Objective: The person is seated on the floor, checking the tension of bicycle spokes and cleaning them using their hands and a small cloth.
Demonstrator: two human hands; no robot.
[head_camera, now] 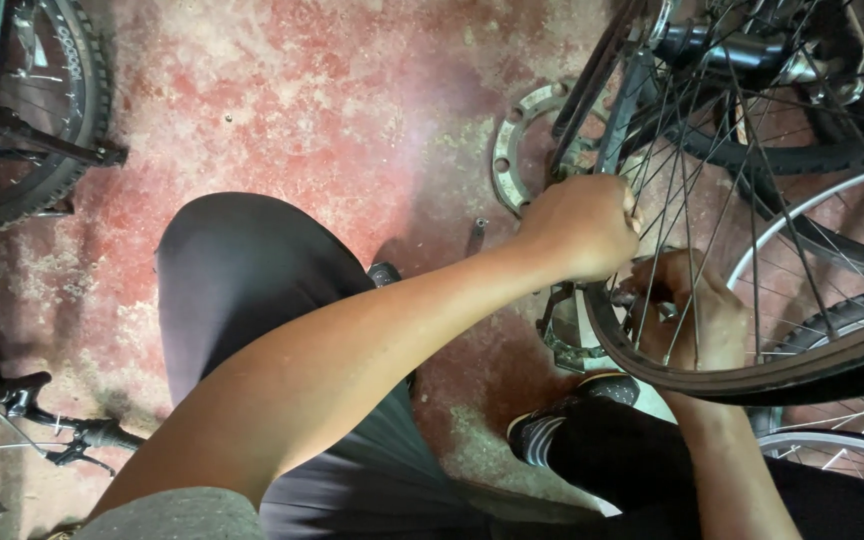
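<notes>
A black bicycle wheel with thin metal spokes stands at the right, its tyre curving under my hands. My left hand is closed around the rim and tyre at the wheel's left edge. Behind the spokes, my right hand is closed around a small metal part near the rim; what it is stays hidden by fingers and spokes. A bicycle pedal sits just below my left hand.
A metal ring with holes lies on the worn red floor beside the wheel. A small bolt lies near it. Another bicycle's tyre and pedal stand at the top left, handlebar parts at the lower left. More wheels crowd the right.
</notes>
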